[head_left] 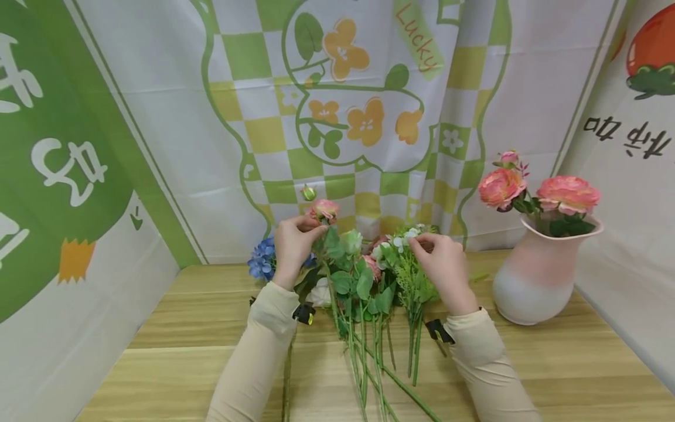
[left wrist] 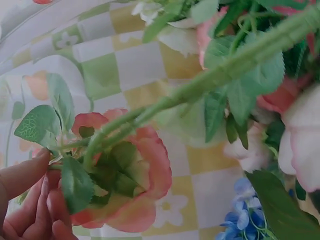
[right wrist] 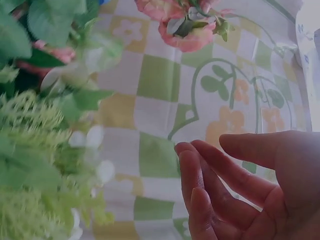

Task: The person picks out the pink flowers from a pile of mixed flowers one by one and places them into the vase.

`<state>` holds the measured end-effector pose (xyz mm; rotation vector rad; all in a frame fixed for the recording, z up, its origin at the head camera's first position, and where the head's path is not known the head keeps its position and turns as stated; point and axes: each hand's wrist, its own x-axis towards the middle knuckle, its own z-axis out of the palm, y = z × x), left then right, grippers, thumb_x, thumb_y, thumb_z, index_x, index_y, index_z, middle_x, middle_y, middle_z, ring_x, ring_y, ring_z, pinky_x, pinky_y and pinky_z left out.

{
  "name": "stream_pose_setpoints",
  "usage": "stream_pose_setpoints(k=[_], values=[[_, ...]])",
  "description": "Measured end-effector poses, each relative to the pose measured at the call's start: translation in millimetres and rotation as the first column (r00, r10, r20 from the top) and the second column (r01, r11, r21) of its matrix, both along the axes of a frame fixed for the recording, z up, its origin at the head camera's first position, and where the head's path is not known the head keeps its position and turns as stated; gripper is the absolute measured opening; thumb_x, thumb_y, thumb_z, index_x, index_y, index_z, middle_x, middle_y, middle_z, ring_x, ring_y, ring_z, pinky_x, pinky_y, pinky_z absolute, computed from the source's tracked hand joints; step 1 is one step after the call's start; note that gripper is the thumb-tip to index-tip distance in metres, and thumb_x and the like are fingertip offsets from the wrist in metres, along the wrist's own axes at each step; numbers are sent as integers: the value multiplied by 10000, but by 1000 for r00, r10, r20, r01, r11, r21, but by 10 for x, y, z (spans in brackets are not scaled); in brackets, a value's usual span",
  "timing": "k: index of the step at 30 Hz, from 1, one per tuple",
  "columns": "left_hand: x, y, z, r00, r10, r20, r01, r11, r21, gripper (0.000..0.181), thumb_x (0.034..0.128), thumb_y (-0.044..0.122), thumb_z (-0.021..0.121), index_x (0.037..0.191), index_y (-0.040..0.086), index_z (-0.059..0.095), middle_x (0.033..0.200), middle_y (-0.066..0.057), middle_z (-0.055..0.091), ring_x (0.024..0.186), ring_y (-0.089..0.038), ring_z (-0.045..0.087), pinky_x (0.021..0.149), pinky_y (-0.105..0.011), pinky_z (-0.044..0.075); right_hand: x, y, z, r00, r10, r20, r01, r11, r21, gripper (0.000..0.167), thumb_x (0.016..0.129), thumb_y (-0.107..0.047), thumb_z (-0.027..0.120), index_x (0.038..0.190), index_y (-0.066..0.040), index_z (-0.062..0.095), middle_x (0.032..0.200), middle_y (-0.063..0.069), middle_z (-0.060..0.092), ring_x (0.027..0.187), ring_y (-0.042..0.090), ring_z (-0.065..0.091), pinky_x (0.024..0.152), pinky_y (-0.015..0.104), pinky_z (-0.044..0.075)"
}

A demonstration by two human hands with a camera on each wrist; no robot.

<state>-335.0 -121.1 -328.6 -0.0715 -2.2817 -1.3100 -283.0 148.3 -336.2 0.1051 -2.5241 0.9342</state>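
Pink blooms (head_left: 568, 194) (2 large) stand in the vase (head_left: 535, 281), frame right; the centre bunch (head_left: 365, 284) remains. Left hand (head_left: 293, 246) pinches a rose (head_left: 325, 209); right hand (head_left: 444, 265) holds nothing.

We've got a wood-grain tabletop (head_left: 174, 351) here, pale with darker streaks, with printed panels on three sides. Our back cloth (head_left: 358, 161) is white with green and yellow checks, orange flowers (head_left: 345, 50) and "Lucky" up top. The left wall (head_left: 68, 120) is mostly green and white with white lettering; our right wall (head_left: 617, 193) shows a red tomato (head_left: 654, 47). Light's pretty soft.
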Motion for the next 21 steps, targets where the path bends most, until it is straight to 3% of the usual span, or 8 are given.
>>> stream_pose_setpoints(k=[10,21], values=[[171,25,45,992,45,-121,-29,991,131,190,764,262,799,812,86,747,742,-79,707,641,-167,634,555,-299,489,30,-226,52,995,56,-83,-60,996,-58,254,910,-356,626,978,-142,743,863,39,733,738,194,671,661,396,525],[327,119,89,977,119,-178,-59,949,311,209,731,264,826,781,81,739,715,-93,699,590,-115,615,531,-266,478,60,-414,112,980,128,-154,-143,986,-88,249,893,-365,648,954,-145,747,848,27,734,720,157,670,653,354,536]])
